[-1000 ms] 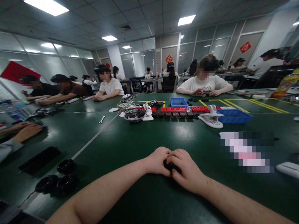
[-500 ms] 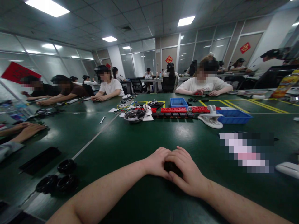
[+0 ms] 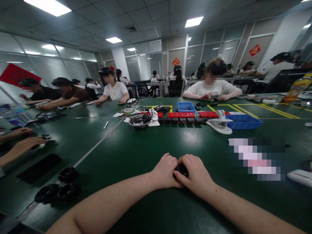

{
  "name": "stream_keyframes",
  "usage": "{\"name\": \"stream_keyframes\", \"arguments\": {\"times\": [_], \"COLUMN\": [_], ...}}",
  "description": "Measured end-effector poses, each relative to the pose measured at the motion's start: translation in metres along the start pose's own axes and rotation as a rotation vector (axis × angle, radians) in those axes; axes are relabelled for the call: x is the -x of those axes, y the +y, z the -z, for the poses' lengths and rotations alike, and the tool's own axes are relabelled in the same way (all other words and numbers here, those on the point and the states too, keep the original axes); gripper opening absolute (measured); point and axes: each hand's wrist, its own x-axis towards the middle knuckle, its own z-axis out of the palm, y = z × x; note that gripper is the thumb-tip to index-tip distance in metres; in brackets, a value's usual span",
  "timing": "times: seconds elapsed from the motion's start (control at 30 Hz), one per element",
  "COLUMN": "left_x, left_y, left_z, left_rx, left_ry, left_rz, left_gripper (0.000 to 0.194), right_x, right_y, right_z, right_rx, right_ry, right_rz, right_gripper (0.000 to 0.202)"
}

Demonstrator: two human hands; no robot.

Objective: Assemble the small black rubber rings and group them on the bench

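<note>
My left hand (image 3: 168, 170) and my right hand (image 3: 195, 172) meet low over the green table, close in front of me. Between them is a small black, glossy, rounded object (image 3: 182, 170), mostly covered by the fingers, so its kind cannot be made out. The fingers of my left hand curl round its left side. My right hand wraps its far and right sides, with the thumb across the near side. Off to the left lie three black ring-shaped pieces (image 3: 68, 175), apart from my hands.
A black tray (image 3: 40, 167) and a co-worker's hands (image 3: 26, 146) are at left. Ahead are a wrench (image 3: 106, 125), a metal bowl (image 3: 138, 121) with cables, red power strips (image 3: 181, 114), a white clamp (image 3: 220, 125) and a blue bin (image 3: 243, 122). A white object (image 3: 299, 177) lies right.
My right hand has shifted its fingers over the black object and turned a little, with the thumb now higher. At left, the co-worker's hand has moved and a small object shows beneath it.
</note>
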Motion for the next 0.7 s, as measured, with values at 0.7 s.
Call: {"name": "stream_keyframes", "arguments": {"times": [0.7], "left_x": [-0.007], "left_y": [-0.014], "left_z": [0.010], "left_rx": [0.165], "left_ry": [-0.190], "left_rz": [-0.199], "left_gripper": [0.042], "right_x": [0.009], "right_y": [-0.009], "right_z": [0.009], "right_rx": [-0.299], "right_ry": [0.070], "right_rz": [0.443], "right_gripper": [0.017]}}
